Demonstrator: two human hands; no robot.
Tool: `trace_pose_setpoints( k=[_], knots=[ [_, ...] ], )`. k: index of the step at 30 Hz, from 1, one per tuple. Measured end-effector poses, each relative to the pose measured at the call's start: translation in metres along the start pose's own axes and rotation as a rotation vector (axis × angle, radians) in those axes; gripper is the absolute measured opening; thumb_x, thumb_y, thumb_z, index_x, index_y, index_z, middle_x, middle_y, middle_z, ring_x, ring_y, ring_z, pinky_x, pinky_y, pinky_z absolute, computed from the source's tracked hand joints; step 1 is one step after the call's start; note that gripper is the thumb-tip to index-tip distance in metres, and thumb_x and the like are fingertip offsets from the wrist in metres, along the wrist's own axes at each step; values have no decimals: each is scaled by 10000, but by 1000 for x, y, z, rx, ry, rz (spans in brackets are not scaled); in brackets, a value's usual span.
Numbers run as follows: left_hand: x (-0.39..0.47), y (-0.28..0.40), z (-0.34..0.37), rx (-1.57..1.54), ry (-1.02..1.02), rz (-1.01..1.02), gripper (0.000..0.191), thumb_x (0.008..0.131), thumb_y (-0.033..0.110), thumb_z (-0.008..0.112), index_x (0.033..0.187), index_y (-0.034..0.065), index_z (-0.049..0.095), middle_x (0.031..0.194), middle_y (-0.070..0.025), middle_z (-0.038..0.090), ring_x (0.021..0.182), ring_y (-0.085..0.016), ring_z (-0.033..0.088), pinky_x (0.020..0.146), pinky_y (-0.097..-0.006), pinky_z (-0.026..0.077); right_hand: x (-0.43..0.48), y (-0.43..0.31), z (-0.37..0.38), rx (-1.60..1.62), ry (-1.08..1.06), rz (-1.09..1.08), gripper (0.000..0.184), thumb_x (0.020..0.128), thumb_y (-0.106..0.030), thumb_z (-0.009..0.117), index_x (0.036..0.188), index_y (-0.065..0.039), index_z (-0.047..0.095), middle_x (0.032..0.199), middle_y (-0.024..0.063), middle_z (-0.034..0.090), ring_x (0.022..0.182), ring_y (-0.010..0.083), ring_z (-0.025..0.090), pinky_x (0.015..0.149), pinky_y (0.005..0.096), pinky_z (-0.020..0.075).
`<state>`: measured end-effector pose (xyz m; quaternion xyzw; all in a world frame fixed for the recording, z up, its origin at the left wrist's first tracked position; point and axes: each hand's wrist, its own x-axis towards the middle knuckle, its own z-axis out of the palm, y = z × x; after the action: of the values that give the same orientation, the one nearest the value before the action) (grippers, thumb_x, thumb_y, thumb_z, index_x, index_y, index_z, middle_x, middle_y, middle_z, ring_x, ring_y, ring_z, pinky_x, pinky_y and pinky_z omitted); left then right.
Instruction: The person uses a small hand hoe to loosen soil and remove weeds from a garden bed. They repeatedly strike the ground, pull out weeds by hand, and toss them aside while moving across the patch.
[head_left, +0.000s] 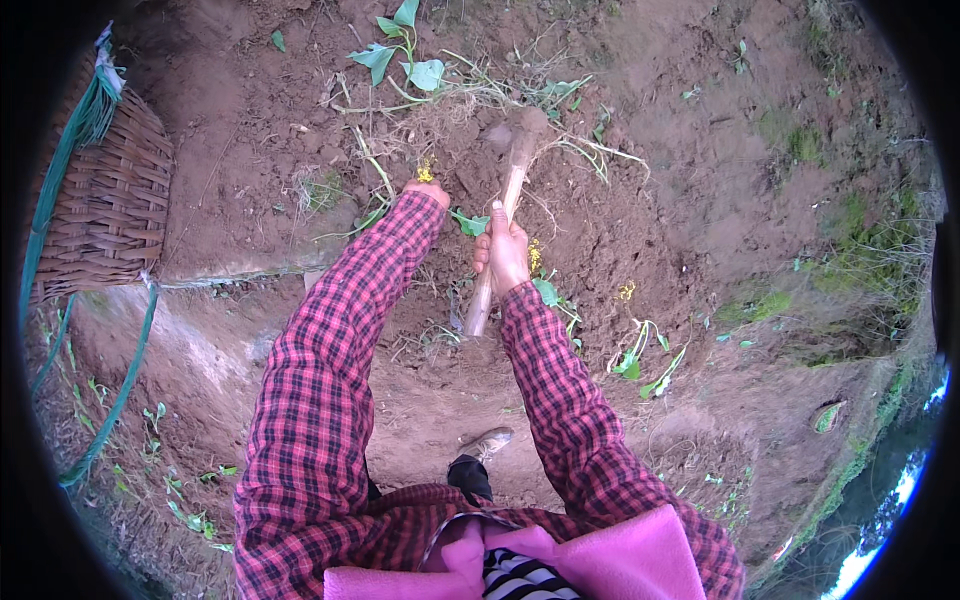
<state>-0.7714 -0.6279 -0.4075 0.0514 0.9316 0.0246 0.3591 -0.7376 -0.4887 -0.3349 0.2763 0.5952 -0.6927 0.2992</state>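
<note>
My right hand (502, 249) grips the wooden handle of a digging tool, apparently a short hoe (514, 184). Its soil-coated head points away from me, blurred against the dirt, so the blade's shape is unclear. To its left, my left hand (429, 192) reaches down to the loosened soil beside a tangle of roots and stems (442, 124). The fingers are mostly hidden by the back of the hand and the cuff. Beyond both hands lies a leafy green vine (409, 64), which looks like sweet potato. A torn leaf (471, 223) rests between the hands.
A woven wicker basket (112, 199) with green cord (124, 390) stands at the left. More cut leaves (637, 360) lie to the right on brown soil. A ledge edge (247, 277) runs at left, and water (892, 495) shows beyond the bank at lower right.
</note>
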Motion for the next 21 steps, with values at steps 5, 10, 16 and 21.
trace_pose_setpoints(
  k=[5,10,16,21],
  knots=[
    [-29,-12,6,-46,222,33,226,816,137,543,1008,114,660,1061,-75,616,1021,-207,600,888,-363,452,-34,-1,7,79,-73,14,383,928,-458,458,771,-119,373,531,-17,371,374,78,347,317,237,319],
    [-72,-57,6,-476,400,-285,189,801,109,586,986,116,624,1062,-104,553,953,-284,592,839,-375,490,-72,-23,1,77,-185,-30,377,934,-458,446,764,-125,396,516,-24,367,352,62,333,304,229,313],
    [-77,-103,-8,-1775,690,-145,113,874,157,619,949,75,598,733,17,602,541,-69,560,514,-209,496,-62,-39,-13,-9,-186,-467,390,951,-430,423,740,-104,388,506,-18,372,356,58,339,318,209,314],
    [-48,-97,-13,-2215,681,154,232,873,90,602,1101,48,587,843,-34,626,711,-136,622,641,-265,552,-2,16,-16,-183,41,-331,328,916,-377,530,760,-103,439,485,-31,421,327,57,372,280,230,281]
  ],
)
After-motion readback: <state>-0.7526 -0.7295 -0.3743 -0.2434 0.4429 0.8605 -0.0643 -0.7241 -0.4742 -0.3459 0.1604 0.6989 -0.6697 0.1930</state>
